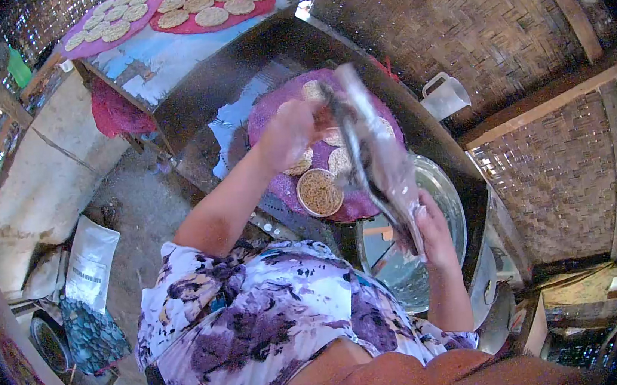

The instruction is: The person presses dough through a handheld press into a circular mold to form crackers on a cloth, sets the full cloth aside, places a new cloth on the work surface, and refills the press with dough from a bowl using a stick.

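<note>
My right hand (pixel 435 233) is closed around the lower end of a grey-white, floppy cloth or plastic sheet (pixel 383 151), which is smeared by motion. Near the sheet's upper end, my left hand (pixel 291 134) is blurred, and its fingers cannot be made out; whether it grips the sheet is unclear. Below both hands lies a round purple mat (pixel 265 125) with several flat, pale grain cakes (pixel 298 165) on it. At its near edge sits a round, pale-rimmed mould or dish (pixel 320 193) full of grains. Beneath my right hand is a large clear basin (pixel 452 211), partly hidden.
On a table (pixel 160 65) at the far left lie a pink mat (pixel 160 29) and a purple mat (pixel 82 39) of round cakes. A clear pitcher (pixel 447 97) stands at the right by the woven wall (pixel 471 17). A white sack (pixel 93 264) is on the left.
</note>
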### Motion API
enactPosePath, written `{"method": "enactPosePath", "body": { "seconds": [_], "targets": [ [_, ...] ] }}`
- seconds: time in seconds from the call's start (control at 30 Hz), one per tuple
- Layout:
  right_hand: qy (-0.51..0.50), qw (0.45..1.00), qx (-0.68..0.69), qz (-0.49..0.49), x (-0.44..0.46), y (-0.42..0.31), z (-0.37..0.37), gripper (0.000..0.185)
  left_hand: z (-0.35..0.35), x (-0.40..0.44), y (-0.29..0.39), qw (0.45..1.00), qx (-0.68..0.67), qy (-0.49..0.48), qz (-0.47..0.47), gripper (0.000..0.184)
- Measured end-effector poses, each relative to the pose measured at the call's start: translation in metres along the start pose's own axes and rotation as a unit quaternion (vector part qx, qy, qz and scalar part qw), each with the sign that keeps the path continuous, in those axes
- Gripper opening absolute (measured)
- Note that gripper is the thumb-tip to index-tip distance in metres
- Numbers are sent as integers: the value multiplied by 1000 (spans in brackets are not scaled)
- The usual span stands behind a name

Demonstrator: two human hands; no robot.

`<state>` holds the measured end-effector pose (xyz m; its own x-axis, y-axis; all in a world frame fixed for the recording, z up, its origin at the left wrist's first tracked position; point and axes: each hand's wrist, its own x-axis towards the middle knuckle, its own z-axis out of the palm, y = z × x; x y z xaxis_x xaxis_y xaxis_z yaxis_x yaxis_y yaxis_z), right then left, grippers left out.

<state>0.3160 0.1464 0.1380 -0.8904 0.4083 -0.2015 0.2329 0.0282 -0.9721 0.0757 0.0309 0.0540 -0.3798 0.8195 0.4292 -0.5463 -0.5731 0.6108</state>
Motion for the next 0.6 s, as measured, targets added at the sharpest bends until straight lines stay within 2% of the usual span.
{"method": "enactPosePath", "body": {
  "seconds": [0.03, 0.07, 0.1, 0.2, 0.23, 0.27, 0.37, 0.43, 0.47, 0.6],
  "targets": [
    [32, 999, 15, -35, 1, -2, 6, 43, 26, -7, 3, 976, 219, -5, 19, 56],
    [5, 999, 4, -37, 6, 0, 7, 48, 52, -13, 7, 904, 427, -1, 39, 55],
    [-10, 997, -18, -79, 11, 5, 11, 46, 64, -20, 7, 862, 504, -5, 53, 54],
    [-35, 977, -120, -174, 32, 20, 21, 41, 40, -37, -2, 821, 551, 143, 36, 40],
    [-30, 967, -174, -186, 41, 21, 20, 37, -6, -46, -19, 933, 330, 146, -12, 28],
    [-23, 954, -227, -196, 48, 25, 18, 34, -22, -58, -12, 934, 308, 182, -6, 29],
    [102, 907, -399, -81, 68, 67, -1, 27, -28, -112, 35, 849, 442, 288, -12, 32],
    [111, 906, -406, -51, 69, 73, 4, 26, -38, -147, 51, 781, 538, 307, -80, 36],
    [114, 905, -408, -35, 68, 75, 8, 26, -45, -165, 54, 726, 604, 295, -143, 38],
    [120, 890, -440, 6, 73, 78, 21, 28, -83, -201, 32, 646, 658, 317, -223, 41]
  ]
}}
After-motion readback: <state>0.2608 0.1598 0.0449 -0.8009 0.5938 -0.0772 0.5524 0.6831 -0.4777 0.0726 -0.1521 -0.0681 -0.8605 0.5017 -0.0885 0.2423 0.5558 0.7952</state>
